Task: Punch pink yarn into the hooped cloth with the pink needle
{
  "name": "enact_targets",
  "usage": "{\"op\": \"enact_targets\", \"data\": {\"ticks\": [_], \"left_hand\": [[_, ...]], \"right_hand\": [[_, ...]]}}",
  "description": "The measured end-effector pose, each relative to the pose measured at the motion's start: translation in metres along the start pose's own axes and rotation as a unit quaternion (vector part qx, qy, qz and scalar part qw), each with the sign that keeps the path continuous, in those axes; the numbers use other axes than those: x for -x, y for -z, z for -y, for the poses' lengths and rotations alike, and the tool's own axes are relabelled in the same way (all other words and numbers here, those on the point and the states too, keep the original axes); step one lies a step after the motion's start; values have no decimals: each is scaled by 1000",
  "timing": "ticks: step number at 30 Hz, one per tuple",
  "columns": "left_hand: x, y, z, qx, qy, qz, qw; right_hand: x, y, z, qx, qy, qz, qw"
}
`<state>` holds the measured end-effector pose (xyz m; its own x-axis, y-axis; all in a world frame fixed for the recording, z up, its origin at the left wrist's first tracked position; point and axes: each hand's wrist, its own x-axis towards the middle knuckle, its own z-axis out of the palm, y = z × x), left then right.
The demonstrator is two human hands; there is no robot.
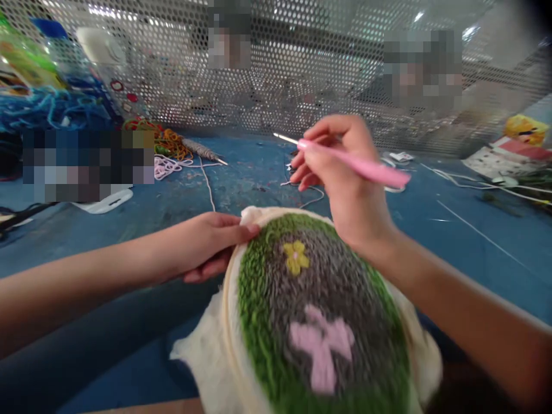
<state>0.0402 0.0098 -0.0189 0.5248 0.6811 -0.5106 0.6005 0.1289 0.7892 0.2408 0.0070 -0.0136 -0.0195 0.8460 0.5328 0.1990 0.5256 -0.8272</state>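
Pink plastic punch needle (pixel 357 164) clamped in the right hand's grip (pixel 340 178) (thin metal tip pointing left, clear of the fabric), with the round wooden embroidery hoop (pixel 228 310), packed with green and grey yarn loops, just below that grip. The left hand (pixel 207 244) clamps the hoop's rim. Blue paint-spattered bench (pixel 474 241) lies beyond the grip.

Both forearms (pixel 81 276) are bare and slim, and they run out past the edges of the view without a cuff or sleeve. The left hand (pixel 207 247) and right hand (pixel 340 190) are slender, with long fingers (pixel 317 129) and short, unpainted fingernails (pixel 254 230). Below the left forearm lies a plain dark blue trouser leg (pixel 95 339), too blurred to show seams.
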Motion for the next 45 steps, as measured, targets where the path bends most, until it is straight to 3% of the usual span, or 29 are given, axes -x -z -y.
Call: {"op": "enact_targets", "data": {"ticks": [4,9,15,21,30,36,45], "left_hand": [[-18,10,13,39,36,-46,998],[-30,16,39,73,19,-12,997],[-22,17,43,79,4,-13,997],[-21,16,46,107,-24,26,994],[-19,18,46,107,-22,22,994],[-19,17,48,97,-32,11,995],[-20,16,50,90,-41,1,995]], "right_hand": [[-14,-12,-11,-144,-157,104,971],[4,-19,-54,-215,-203,61,953],[12,-21,-51,-193,-196,99,956],[15,-20,-45,-175,-181,126,959],[17,-20,-42,-122,-184,104,970],[17,-20,-42,-165,-177,74,967],[18,-20,-40,-121,-166,108,973]]}}
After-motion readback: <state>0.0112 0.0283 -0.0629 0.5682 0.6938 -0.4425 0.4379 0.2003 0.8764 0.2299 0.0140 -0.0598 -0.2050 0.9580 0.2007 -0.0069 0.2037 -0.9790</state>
